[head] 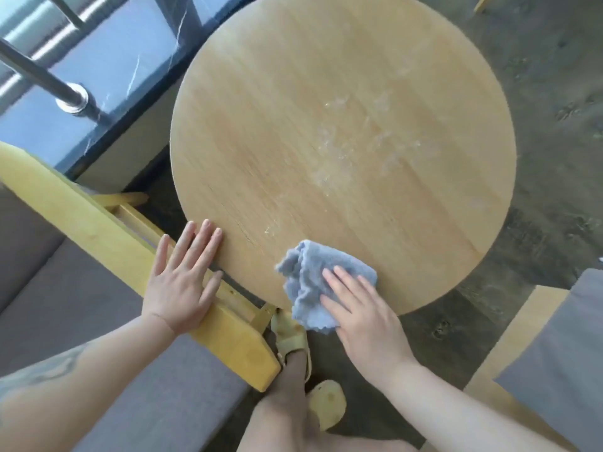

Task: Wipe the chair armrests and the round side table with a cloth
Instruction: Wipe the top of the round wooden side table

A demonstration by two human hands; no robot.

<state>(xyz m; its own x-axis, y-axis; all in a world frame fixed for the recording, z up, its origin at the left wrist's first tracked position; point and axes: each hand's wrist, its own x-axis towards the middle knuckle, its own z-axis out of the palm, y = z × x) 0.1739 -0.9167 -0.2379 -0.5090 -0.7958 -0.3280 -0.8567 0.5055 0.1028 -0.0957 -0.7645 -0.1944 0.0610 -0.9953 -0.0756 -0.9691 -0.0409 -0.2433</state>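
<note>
- The right hand (362, 318) lay flat, fingers spread, pressing the blue cloth (318, 283) onto the round tabletop's (326, 109) near edge.
- The crumpled cloth's long axis ran roughly near-to-far.
- The left hand (181, 275) rested open across the wooden armrest (98, 230) and tabletop rim, grasping nothing.
</note>
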